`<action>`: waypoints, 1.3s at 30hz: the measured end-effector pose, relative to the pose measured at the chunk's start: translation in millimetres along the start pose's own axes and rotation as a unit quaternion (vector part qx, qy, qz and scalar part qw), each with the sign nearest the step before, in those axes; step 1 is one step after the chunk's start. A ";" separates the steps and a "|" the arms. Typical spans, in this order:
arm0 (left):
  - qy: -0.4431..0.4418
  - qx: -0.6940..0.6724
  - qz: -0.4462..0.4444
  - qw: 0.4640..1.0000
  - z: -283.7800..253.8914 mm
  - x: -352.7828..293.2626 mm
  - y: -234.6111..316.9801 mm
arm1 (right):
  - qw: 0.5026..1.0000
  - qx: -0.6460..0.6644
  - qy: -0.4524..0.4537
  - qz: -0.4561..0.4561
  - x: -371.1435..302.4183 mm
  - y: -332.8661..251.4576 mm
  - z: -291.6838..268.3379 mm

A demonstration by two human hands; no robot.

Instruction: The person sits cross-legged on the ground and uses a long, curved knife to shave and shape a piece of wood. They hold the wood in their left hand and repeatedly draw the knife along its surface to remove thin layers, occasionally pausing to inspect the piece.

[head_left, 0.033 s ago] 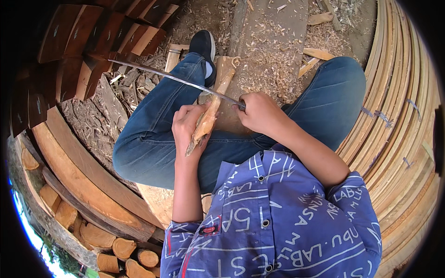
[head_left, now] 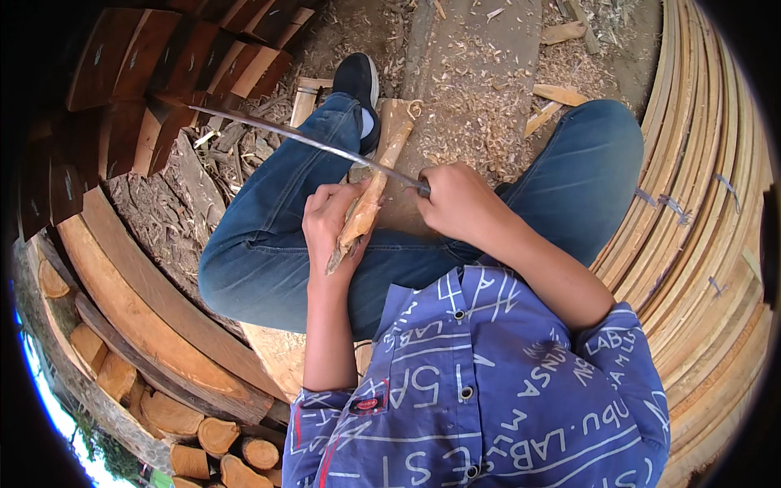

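My left hand (head_left: 332, 218) is closed around a pale, roughly cut piece of wood (head_left: 364, 213), whose ragged end points back toward me over the wrist. In my right hand (head_left: 455, 198) is the grip end of a long knife (head_left: 305, 140), its narrow metal blade seen nearly edge-on. The blade runs up and left from the right fist, across the wood just beyond the left hand. Whether its edge touches the wood, I cannot tell. My fingers hide most of the knife's handle.
Dark stacked wood pieces (head_left: 146, 61) stand at the far left, close to the blade's tip. Long strips of lumber (head_left: 691, 203) line the right side, and cut logs (head_left: 218, 437) are piled at the lower left. Shavings (head_left: 480, 114) cover the ground ahead, between my bent knees.
The knife blade has shifted very slightly, its tip a little lower. Both hands and the piece of wood stay almost where they were.
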State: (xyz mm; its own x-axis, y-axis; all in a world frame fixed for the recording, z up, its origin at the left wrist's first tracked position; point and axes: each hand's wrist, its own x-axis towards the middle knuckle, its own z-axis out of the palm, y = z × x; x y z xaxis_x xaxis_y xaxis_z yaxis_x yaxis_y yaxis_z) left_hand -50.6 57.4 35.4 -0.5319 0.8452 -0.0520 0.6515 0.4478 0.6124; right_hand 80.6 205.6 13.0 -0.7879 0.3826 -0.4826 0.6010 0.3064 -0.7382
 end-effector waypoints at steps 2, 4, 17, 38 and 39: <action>0.001 -0.004 -0.002 1.000 2.9 -0.3 -3.2 | 0.999 -0.024 0.002 -0.026 -3.8 -13.9 -13.4; -0.006 -0.013 -0.002 1.000 3.0 -2.0 -5.6 | 0.999 -0.023 -0.004 -0.031 -9.0 -13.6 -11.6; -0.012 0.020 0.007 1.000 6.9 -1.1 -3.4 | 0.999 -0.007 -0.001 -0.045 -22.7 -9.3 -16.2; 0.012 -0.001 -0.074 0.997 9.4 2.7 4.8 | 1.000 0.020 0.000 0.021 -0.9 32.9 12.0; 0.016 -0.003 -0.078 0.997 10.9 2.8 4.7 | 1.000 0.026 0.002 0.014 -3.0 28.8 11.0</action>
State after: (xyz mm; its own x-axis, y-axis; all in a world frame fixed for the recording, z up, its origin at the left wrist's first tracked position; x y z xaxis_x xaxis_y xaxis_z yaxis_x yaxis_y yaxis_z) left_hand -43.2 65.1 29.5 -0.6439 0.7553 -0.1222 0.5557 0.5715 0.6038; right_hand 98.9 203.7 -12.0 -0.7703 0.3934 -0.5019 0.6149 0.2496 -0.7481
